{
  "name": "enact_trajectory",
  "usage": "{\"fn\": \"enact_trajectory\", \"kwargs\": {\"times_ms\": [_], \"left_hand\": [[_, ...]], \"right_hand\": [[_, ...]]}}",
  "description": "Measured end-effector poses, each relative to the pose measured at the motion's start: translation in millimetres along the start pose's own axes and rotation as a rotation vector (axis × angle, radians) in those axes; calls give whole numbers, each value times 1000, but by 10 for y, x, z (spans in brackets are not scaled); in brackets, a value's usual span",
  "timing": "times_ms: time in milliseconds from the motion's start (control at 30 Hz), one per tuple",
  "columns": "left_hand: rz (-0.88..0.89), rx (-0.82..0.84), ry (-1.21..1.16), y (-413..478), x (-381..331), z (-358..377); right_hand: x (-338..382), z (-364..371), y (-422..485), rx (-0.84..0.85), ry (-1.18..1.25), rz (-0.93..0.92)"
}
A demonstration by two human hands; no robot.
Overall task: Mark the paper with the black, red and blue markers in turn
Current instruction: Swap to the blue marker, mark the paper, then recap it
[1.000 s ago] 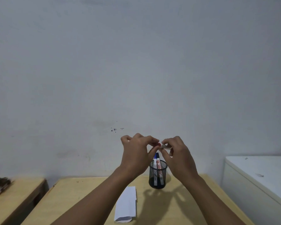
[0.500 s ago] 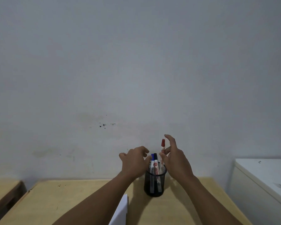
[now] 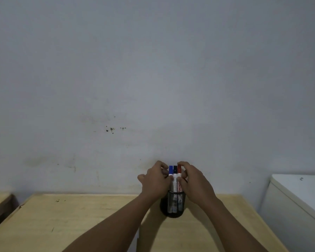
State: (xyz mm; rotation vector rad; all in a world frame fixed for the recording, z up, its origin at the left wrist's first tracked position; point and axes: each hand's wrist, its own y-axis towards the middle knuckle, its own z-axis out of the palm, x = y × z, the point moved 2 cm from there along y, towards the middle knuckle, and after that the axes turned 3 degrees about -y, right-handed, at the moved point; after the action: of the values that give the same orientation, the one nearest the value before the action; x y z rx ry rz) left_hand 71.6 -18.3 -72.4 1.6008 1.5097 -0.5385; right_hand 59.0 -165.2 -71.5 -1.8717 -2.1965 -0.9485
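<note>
Grey, stained wall (image 3: 153,70) fills most of your view, with the wooden desk (image 3: 80,220) below it and a white cabinet (image 3: 298,200) at the right edge. On the desk, near its far edge, stands a black mesh holder (image 3: 174,206), and your two forearms reach to it. Your left hand (image 3: 155,180) curls beside the blue marker (image 3: 170,172), fingers (image 3: 165,171) touching it. Your right hand (image 3: 195,182) has its fingers (image 3: 182,165) closed around the red marker (image 3: 179,171). Between those two stands the black marker (image 3: 175,171); all three sit upright in the holder, capped. Whether your left fingers truly grip, I cannot tell.
</note>
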Motion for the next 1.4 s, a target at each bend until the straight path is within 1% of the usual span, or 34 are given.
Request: {"fn": "enact_trajectory", "kwargs": {"times_ms": [67, 133, 200, 267, 333, 433, 467, 533, 567, 600, 667, 733, 867, 1033, 1100, 1200, 1300, 1400], "left_hand": [[-20, -16, -46, -17, -31, -39], [-24, -37, -76, -31, -101, -139], [16, -93, -91, -51, -220, -316], [49, -167, -137, -84, -365, -557], [11, -220, -268, -125, -476, -820], [-76, -218, -562, -243, -555, -1187], [-98, -220, -669, -305, -565, -1296], [-138, -229, -842, -443, -580, -1472], [-162, -232, -895, -512, -572, -1556], [-185, -228, -930, -590, -566, -1634], [-218, -219, -975, -748, -548, -1762], [-232, -217, -986, -901, -545, -1885], [-220, -191, -973, -1163, -562, -2068], [-220, -127, -911, -1358, -550, -2253], [-210, -94, -897, -1392, -545, -2281], [-195, -59, -875, -1438, -528, -2256], [-234, -38, -886, -1424, -502, -2235], [-277, -19, -895, -1401, -478, -2226]], "right_hand": [[8, -39, -18, -19, 14, -6], [64, -129, -52, -89, 53, 3], [174, -247, -82, -165, 109, 19], [332, -358, -113, -157, 194, 41], [512, -454, -161, -93, 328, 72], [799, -573, -284, 11, 523, 104], [894, -615, -343, 2, 615, 110], [1058, -688, -461, -77, 819, 132], [1146, -725, -517, -128, 853, 136], [1234, -751, -576, -156, 827, 137], [1416, -750, -711, -110, 832, 139], [1604, -750, -852, -43, 1003, 145], [1880, -797, -1024, -98, 1409, 195], [2065, -772, -1143, -24, 1663, 250], [2097, -778, -1170, -14, 1692, 245], [2147, -766, -1186, 15, 1555, 186], [2157, -745, -1166, -18, 1475, 138], [2134, -712, -1140, -48, 1454, 118]]}}
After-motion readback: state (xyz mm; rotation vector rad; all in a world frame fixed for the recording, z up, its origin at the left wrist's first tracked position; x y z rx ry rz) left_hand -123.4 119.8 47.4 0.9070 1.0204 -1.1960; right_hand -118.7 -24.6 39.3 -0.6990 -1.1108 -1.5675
